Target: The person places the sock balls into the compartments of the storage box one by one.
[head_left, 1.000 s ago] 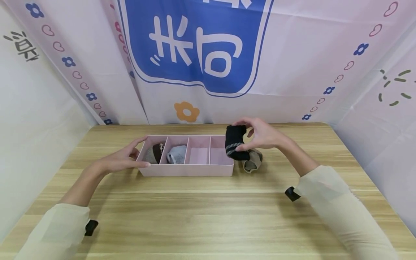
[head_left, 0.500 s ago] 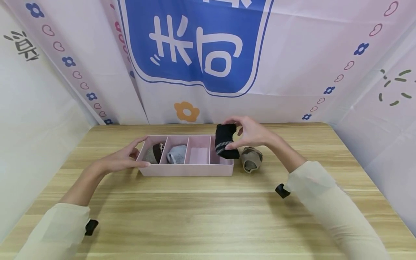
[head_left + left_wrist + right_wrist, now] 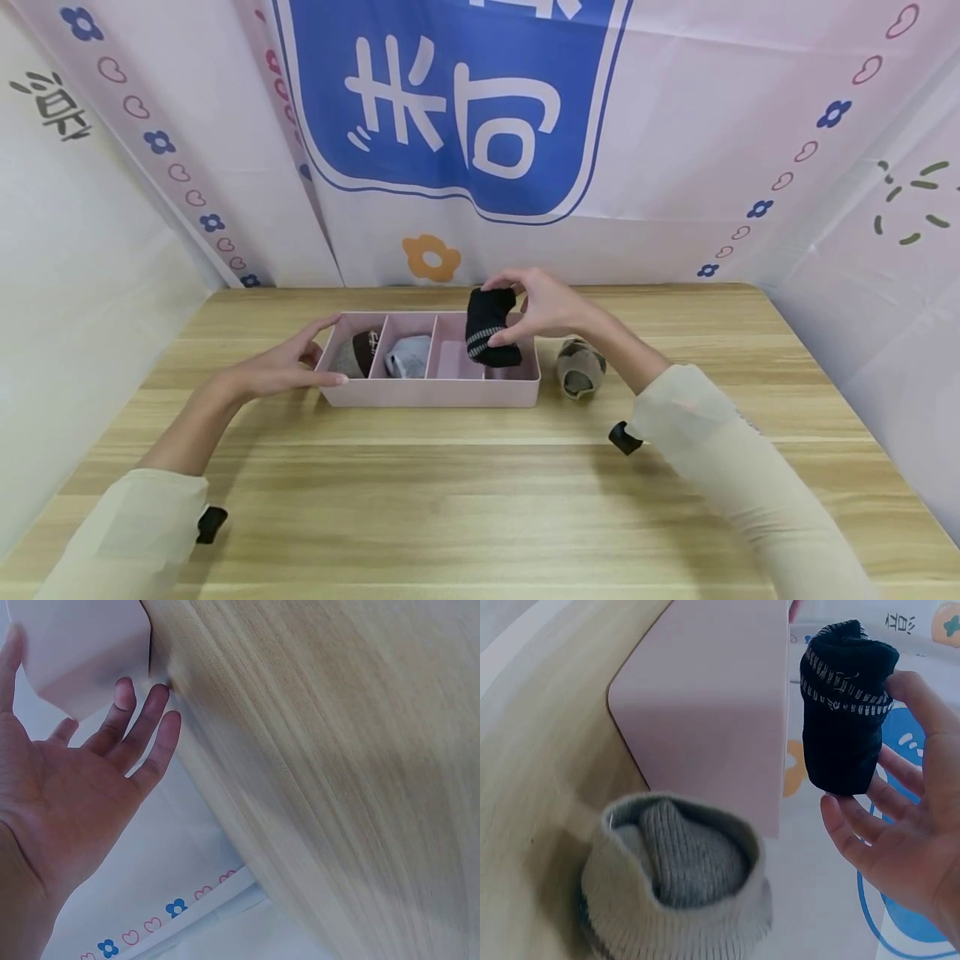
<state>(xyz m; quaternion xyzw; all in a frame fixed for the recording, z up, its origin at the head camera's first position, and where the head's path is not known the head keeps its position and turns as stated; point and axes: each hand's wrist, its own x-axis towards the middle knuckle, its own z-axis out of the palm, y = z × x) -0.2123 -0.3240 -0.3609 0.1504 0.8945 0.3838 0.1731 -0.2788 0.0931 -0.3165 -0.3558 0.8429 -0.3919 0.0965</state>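
My right hand [image 3: 547,306] pinches a rolled black sock [image 3: 489,329] with whitish stripes between thumb and fingers. The sock hovers above the divider between the two right compartments of a pink divided box [image 3: 435,394]. In the right wrist view the black sock [image 3: 844,735] looks upright, the thumb on one side and fingertips under its end. My left hand [image 3: 281,364] holds the box's left end, thumb at the front and index finger at the back corner; its other fingers [image 3: 142,735] hang loosely. A grey-and-brown sock [image 3: 357,354] and a light blue-grey sock [image 3: 407,358] lie in the two left compartments.
A rolled beige-and-brown sock [image 3: 580,368] stands on the wooden table [image 3: 450,500], just right of the box. Behind the table hangs a printed cloth [image 3: 660,167]. Black wrist-worn pieces [image 3: 626,437] show at both sleeves.
My right hand has carried the black sock leftward, from the box's right end to over the right divider. The beige-and-brown sock is now uncovered. My left hand and the box stay put.
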